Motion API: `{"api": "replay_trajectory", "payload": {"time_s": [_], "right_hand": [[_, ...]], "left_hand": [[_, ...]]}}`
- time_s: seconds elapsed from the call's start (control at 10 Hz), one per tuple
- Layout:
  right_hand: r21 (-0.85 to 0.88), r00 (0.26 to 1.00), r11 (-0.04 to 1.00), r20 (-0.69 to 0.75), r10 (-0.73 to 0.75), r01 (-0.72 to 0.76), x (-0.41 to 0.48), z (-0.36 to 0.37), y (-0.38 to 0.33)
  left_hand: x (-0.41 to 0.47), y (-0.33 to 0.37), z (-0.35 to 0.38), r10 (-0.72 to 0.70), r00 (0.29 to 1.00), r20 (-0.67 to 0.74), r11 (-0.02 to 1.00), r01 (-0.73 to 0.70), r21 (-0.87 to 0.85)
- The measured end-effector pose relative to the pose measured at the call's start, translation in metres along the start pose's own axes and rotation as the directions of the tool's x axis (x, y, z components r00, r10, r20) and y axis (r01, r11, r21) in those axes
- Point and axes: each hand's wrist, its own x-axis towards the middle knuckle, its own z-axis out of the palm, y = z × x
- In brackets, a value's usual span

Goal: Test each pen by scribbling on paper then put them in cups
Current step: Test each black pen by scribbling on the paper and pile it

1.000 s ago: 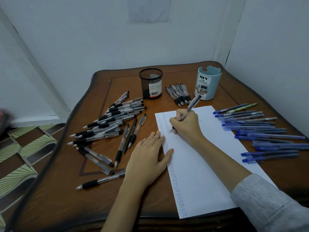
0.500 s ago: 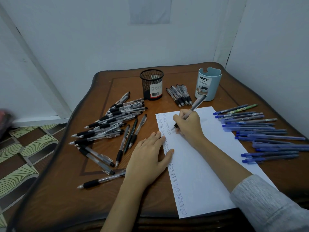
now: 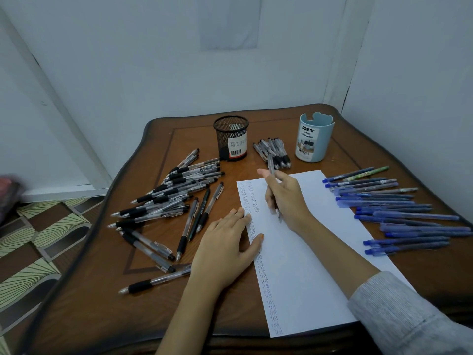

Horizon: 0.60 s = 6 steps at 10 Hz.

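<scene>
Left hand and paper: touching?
Touching. The head view shows the left hand lying flat, its thumb and fingertips resting over the left edge of the paper.

Brown wooden desk (image 3: 84, 303) in white wall (image 3: 153, 60) corner; green-brown patterned floor (image 3: 30, 252) left; blurred red object (image 3: 9, 198) at left edge.

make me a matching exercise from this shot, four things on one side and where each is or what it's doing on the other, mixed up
Things:
1. mesh cup
2. DIY cup
3. left hand
4. right hand

Places or states:
A. grips a pen
B. stands right of the small bunch of pens
C. rests flat across the left edge of the paper
D. stands left of the small bunch of pens

Pairs: 1-D, 2-B, 3-C, 4-A
</scene>
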Motion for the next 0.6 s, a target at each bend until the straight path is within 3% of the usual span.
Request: {"api": "replay_trajectory", "payload": {"time_s": [0.2, 0.4, 0.6], "right_hand": [[-0.071, 1.0, 0.997, -0.012, -0.018, 0.017, -0.002, 0.001, -0.004], [0.066, 0.993, 0.991, -0.001, 0.118, -0.118, 0.0, 0.0, -0.006], [0.084, 0.994, 0.99, 0.038, 0.107, -0.11, -0.004, -0.001, -0.012]], "left_hand": [[-0.001, 0.0, 0.0, 0.003, 1.0, -0.004, 1.0, -0.003, -0.001], [-0.001, 0.0, 0.0, 0.008, 1.0, -0.014, 1.0, -0.008, -0.005], [-0.002, 0.001, -0.001, 0.006, 1.0, -0.016, 1.0, -0.006, -0.002]]}}
